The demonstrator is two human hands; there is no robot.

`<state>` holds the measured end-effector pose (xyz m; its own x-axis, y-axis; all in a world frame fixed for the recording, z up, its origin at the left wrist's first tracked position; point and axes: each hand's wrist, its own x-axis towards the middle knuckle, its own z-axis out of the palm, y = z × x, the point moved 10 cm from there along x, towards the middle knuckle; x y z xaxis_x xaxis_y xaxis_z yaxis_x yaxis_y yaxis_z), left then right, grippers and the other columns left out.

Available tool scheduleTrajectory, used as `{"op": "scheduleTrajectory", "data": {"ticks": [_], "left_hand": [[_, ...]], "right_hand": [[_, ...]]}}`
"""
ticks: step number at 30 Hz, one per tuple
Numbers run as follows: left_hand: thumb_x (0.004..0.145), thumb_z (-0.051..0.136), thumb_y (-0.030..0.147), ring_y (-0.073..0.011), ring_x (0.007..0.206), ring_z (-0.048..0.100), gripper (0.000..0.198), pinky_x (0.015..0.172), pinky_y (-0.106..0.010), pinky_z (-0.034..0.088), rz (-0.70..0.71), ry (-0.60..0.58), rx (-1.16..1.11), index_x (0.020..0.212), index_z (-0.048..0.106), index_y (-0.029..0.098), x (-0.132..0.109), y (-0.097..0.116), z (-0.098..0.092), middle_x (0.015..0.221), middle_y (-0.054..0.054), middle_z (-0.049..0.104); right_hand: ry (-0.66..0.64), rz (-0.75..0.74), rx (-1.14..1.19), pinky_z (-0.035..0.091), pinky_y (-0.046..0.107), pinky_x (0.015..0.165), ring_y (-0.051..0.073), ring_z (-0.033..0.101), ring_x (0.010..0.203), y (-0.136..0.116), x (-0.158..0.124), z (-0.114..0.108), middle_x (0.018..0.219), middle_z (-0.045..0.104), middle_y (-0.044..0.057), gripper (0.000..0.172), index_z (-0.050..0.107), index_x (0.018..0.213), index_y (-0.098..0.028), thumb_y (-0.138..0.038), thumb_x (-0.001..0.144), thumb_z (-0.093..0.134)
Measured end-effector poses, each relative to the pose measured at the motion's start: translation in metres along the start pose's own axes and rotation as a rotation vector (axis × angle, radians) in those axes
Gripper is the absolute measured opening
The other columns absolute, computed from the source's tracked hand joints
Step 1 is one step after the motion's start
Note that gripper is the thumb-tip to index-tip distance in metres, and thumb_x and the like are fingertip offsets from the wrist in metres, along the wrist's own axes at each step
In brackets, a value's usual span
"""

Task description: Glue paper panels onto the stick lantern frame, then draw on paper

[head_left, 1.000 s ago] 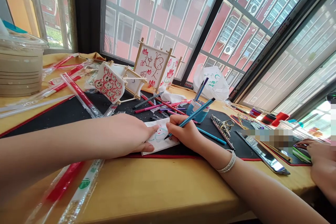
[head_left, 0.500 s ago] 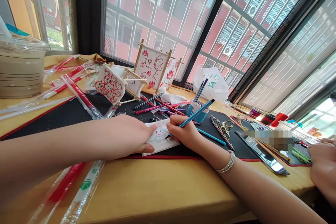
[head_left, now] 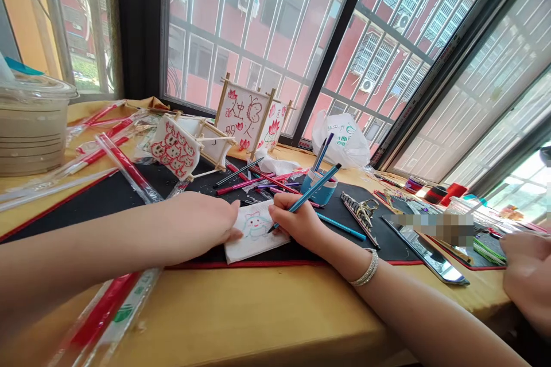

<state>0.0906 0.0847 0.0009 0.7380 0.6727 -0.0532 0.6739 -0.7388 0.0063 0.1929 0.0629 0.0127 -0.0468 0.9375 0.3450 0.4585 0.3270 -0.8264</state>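
Observation:
My right hand [head_left: 297, 221] grips a blue felt-tip pen [head_left: 316, 186]. The pen slants down to the left, its dark tip at the drawing on a folded white paper or cloth [head_left: 253, 246]. A small smiling figure in light blue, with red touches, is drawn there. My left hand [head_left: 202, 223], fingers curled, holds the left edge of this white piece; most of those fingers are hidden. Behind it lie several loose felt-tip pens [head_left: 235, 184], and a blue pen cup [head_left: 327, 190] stands beyond my right hand. Right of the cup rests another blue pen [head_left: 342, 226].
Wooden-framed panels with red drawings [head_left: 174, 146] stand at the back left. A lidded drink cup [head_left: 32, 126] is far left, near plastic-wrapped red strips [head_left: 129, 166]. To the right lie a decorated clip-like item [head_left: 361, 219], a phone [head_left: 430, 255] and another person's hand [head_left: 527, 269].
My left hand has shifted left on the white piece, uncovering more of the drawing. The pen tip has moved slightly left and down. The whole view has shifted a little.

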Motion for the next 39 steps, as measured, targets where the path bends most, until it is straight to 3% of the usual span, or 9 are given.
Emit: {"op": "scheduleTrajectory", "data": {"ticks": [4,8,11,15,18,22,26,32,39], "left_hand": [[0.088,0.033,0.038,-0.0271,0.073,0.064,0.036,0.061,-0.034,0.045,-0.026,0.052,0.075,0.094,0.06,0.015,0.003,-0.011,-0.007,0.087,-0.013,0.068],[0.085,0.037,0.032,-0.0253,0.074,0.065,0.025,0.061,-0.033,0.046,0.013,0.058,0.04,0.09,0.056,0.017,0.005,-0.019,-0.004,0.086,-0.011,0.068],[0.086,0.035,0.034,-0.0243,0.077,0.065,0.026,0.063,-0.032,0.046,0.011,0.061,0.012,0.091,0.055,0.018,0.004,-0.021,-0.007,0.088,-0.01,0.068],[0.087,0.035,0.041,-0.0225,0.07,0.064,0.031,0.059,-0.03,0.045,0.007,0.074,0.031,0.09,0.056,0.018,0.001,-0.02,-0.013,0.084,-0.009,0.069],[0.087,0.036,0.04,-0.0244,0.073,0.065,0.033,0.06,-0.031,0.045,0.017,0.034,0.078,0.095,0.057,0.015,0.001,-0.017,-0.007,0.085,-0.011,0.069],[0.087,0.037,0.04,-0.0264,0.081,0.065,0.034,0.066,-0.033,0.047,0.012,-0.016,0.089,0.094,0.059,0.016,0.003,-0.016,-0.001,0.089,-0.011,0.069],[0.087,0.036,0.041,-0.0287,0.085,0.065,0.037,0.069,-0.035,0.047,-0.016,-0.056,0.096,0.1,0.058,0.015,0.0,-0.014,-0.001,0.094,-0.013,0.069],[0.087,0.041,0.038,-0.033,0.097,0.063,0.048,0.074,-0.038,0.047,-0.114,-0.068,0.11,0.126,0.046,0.01,-0.005,-0.009,-0.002,0.104,-0.018,0.068],[0.087,0.044,0.036,-0.0313,0.093,0.065,0.046,0.07,-0.033,0.047,-0.152,-0.106,0.126,0.126,0.048,0.011,-0.011,0.0,-0.002,0.099,-0.016,0.07]], "right_hand": [[0.197,-0.075,0.169,0.036,0.02,0.042,0.006,0.038,0.037,-0.002,0.007,-0.03,0.041,0.041,-0.009,0.031,0.04,0.06,-0.021,-0.043,0.076,0.053],[0.132,-0.134,0.054,0.031,0.019,0.041,0.007,0.041,0.039,-0.003,0.015,-0.035,0.047,0.051,-0.005,0.036,0.055,0.082,-0.019,-0.054,0.079,0.05],[0.13,-0.11,-0.015,0.03,0.019,0.043,0.007,0.04,0.045,-0.004,0.018,-0.038,0.05,0.049,-0.003,0.037,0.057,0.068,-0.016,-0.053,0.076,0.057],[0.018,-0.046,0.088,0.025,0.019,0.04,0.005,0.033,0.04,-0.012,0.016,-0.019,0.043,0.037,-0.006,0.044,0.052,0.056,-0.016,-0.055,0.075,0.055],[-0.055,0.015,0.168,0.027,0.018,0.037,0.006,0.037,0.037,-0.015,0.012,0.002,0.044,0.044,-0.008,0.034,0.046,0.063,-0.019,-0.049,0.069,0.063],[-0.065,0.009,0.026,0.029,0.017,0.038,0.005,0.038,0.037,-0.012,0.01,0.02,0.042,0.047,-0.007,0.033,0.038,0.054,-0.02,-0.033,0.068,0.064],[-0.053,-0.034,-0.062,0.03,0.017,0.041,0.006,0.042,0.043,-0.004,0.009,0.026,0.045,0.044,-0.007,0.028,0.034,0.051,-0.02,-0.022,0.069,0.055],[-0.062,-0.187,-0.185,0.023,0.019,0.043,0.006,0.031,0.046,-0.015,0.004,0.029,0.047,0.035,-0.007,0.027,0.031,0.05,-0.02,-0.022,0.069,0.05],[-0.093,-0.236,-0.237,0.02,0.02,0.042,0.006,0.024,0.047,-0.027,0.002,0.035,0.046,0.03,-0.007,0.025,0.029,0.05,-0.02,-0.024,0.067,0.046]]}}
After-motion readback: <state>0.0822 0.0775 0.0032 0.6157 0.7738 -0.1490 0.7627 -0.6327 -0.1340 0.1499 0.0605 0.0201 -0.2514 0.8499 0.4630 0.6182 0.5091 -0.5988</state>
